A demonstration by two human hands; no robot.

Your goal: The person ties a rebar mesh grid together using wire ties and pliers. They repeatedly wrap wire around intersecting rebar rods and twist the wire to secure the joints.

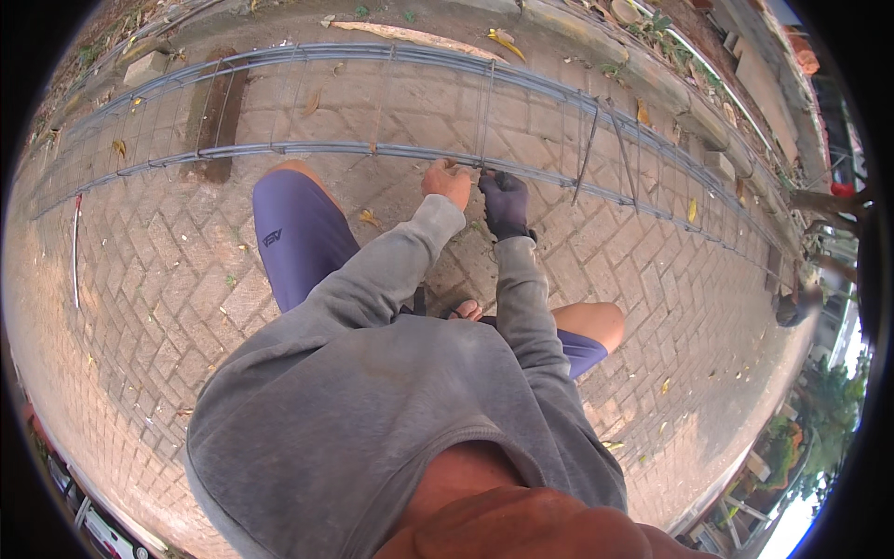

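Observation:
A long cage of grey steel reinforcing bars, with thin cross ties, stretches across the view in front of me. My left hand is bare, its fingers closed at the near bars; whatever they pinch is too small to make out. Just to its right, my right hand, in a dark glove, is closed against the same bars beside an upright stirrup. Its fingers hide anything in the grip. Two dark loose-looking stirrups lean across the cage further right.
A brown wooden block lies under the cage at the left. Behind it runs a concrete kerb with a pale strip of wood nearby. Herringbone pavers cover the ground, scattered with yellow leaves. A thin rod lies far left.

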